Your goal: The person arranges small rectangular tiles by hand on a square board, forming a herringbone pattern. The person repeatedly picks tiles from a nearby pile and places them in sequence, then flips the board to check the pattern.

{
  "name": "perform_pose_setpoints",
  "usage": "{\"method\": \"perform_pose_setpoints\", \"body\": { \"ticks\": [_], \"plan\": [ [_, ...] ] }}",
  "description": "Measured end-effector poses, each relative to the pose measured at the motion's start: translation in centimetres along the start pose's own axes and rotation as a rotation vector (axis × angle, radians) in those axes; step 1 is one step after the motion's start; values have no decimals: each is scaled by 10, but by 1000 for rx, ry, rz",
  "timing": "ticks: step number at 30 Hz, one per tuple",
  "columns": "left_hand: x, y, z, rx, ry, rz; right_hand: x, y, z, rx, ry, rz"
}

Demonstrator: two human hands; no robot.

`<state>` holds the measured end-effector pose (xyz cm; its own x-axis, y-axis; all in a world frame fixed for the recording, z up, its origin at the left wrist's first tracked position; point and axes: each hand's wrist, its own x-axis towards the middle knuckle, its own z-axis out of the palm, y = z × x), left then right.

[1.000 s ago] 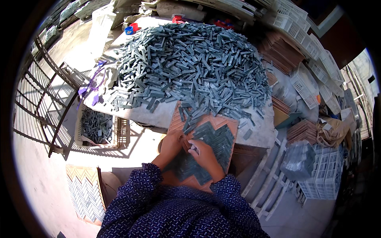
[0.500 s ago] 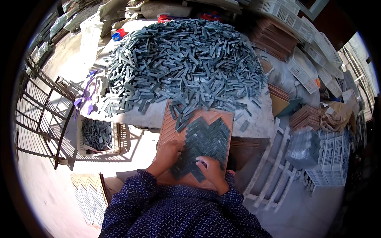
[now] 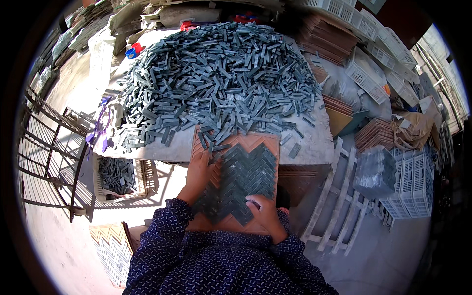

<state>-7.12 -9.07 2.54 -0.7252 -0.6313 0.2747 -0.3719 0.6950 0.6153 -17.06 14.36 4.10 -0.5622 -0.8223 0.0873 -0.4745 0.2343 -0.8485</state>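
Pile of grey-green tile strips (image 3: pixel 216 73) covers counter (image 3: pixel 314 142), upper centre of frame. Orange-brown mould board (image 3: pixel 268 147) at centre, overhanging counter's near edge, holding grey strips in herringbone mosaic (image 3: pixel 243 182); board's upper and lower margins bare. Left hand (image 3: pixel 199 169) flat on board's left edge, fingers spread. Right hand (image 3: pixel 263 209) at mosaic's lower right, fingers pinching single strip (image 3: pixel 253 202).

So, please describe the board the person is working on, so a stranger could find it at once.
Start from the big heap of grey tile strips on the table. At its near edge lies an orange-brown board, with the left hand and right hand on it. Only there do the strips form a neat zigzag pattern.
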Motion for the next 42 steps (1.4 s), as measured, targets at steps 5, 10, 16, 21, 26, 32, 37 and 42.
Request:
{"method": "perform_pose_setpoints", "body": {
  "ticks": [5,10,16,21,26,32,37,42],
  "plan": [
    [-46,-17,-29,-49,-32,-109,1,-3,2,-29,-23,1],
    [-73,-23,-34,-76,-14,-195,10,-11,9,-11,-109,-22],
    [-72,-20,-29,-70,1,-196,9,-15,6,-15,-117,-35],
    [-71,-21,-24,23,10,-98,8,-18,6,-23,-121,-40],
    [-69,-16,-27,133,3,-30,8,-16,10,-18,-138,-46],
    [-39,-10,-25,27,1,-117,4,-17,2,-15,-100,-36],
    [1,-9,-3,-80,29,-125,4,-17,-1,-26,-104,-40],
    [9,-13,14,-13,57,-163,3,-17,-1,-16,-80,-43]
  ]
}}
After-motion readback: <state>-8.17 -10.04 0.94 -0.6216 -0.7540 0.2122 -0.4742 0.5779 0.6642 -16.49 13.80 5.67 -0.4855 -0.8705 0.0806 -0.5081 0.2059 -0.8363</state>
